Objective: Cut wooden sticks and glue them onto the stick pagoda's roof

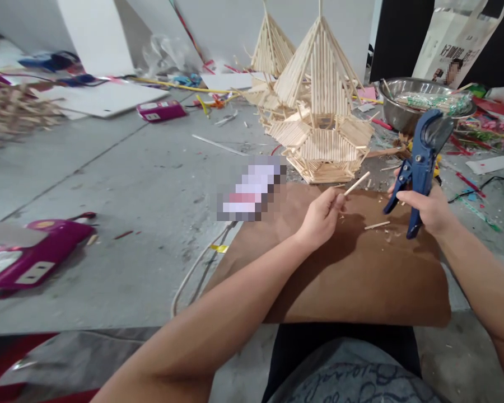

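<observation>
Between the fingertips of my left hand (322,215) is a thin wooden stick (358,183), its free end pointing up and to the right. My right hand (430,207) is wrapped round a blue pipe cutter (422,159), held upright with its curved jaw at the top. The cutter is apart from the stick. Below the two hands, a short piece of stick (377,225) lies on a sheet of brown paper (353,280). Just beyond the paper stands a pagoda-like model made of sticks (330,145), and a similar stick model (269,47) rises behind it.
A phone (250,190) with a cable lies left of the paper. Purple power strips (46,254) rest farther left. At the back right stands a metal bowl (403,106) with sticks and wrappers. A heap of sticks (17,117) occupies the far left, and scraps litter the right side.
</observation>
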Available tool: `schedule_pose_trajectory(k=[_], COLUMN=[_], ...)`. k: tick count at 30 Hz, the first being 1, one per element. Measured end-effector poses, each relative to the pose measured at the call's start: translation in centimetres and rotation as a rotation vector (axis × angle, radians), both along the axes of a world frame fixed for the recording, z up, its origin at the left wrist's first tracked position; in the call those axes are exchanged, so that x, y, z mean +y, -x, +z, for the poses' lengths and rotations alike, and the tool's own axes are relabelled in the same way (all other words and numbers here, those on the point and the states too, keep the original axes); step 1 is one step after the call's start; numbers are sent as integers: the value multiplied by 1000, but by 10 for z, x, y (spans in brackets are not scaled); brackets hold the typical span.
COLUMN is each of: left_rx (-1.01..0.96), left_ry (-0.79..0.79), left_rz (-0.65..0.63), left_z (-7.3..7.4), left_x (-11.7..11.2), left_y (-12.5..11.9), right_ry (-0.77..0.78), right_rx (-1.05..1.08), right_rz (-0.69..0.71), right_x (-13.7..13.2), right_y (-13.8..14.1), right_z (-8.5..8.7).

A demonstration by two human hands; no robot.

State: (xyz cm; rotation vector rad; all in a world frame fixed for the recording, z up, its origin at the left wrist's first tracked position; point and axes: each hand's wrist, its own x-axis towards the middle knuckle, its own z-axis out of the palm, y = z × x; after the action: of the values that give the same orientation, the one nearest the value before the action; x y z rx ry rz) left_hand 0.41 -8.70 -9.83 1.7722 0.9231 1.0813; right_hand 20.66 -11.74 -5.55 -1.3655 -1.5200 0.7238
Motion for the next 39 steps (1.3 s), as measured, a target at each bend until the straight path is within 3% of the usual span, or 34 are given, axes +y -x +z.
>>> schedule_pose_trajectory(k=[3,6,10,20,39], left_rx=[64,89,117,165,219], left_ry=[-136,-184,-217,-273,-295], left_rz=[39,38,33,9,19], left_z=[0,-1,-1,1,3], left_x=[5,7,8,8,6], left_y=[5,5,5,6,7], right_ry=[-251,-323,-336,-352,-149], right_rx=[-512,-749,-797,-834,-893], right_rz=[-142,-43,39,88,63], right_x=[4,9,12,11,3], right_y=[-9,-10,-8,-7,-1], right_z=[-2,-9,-16,-18,-6])
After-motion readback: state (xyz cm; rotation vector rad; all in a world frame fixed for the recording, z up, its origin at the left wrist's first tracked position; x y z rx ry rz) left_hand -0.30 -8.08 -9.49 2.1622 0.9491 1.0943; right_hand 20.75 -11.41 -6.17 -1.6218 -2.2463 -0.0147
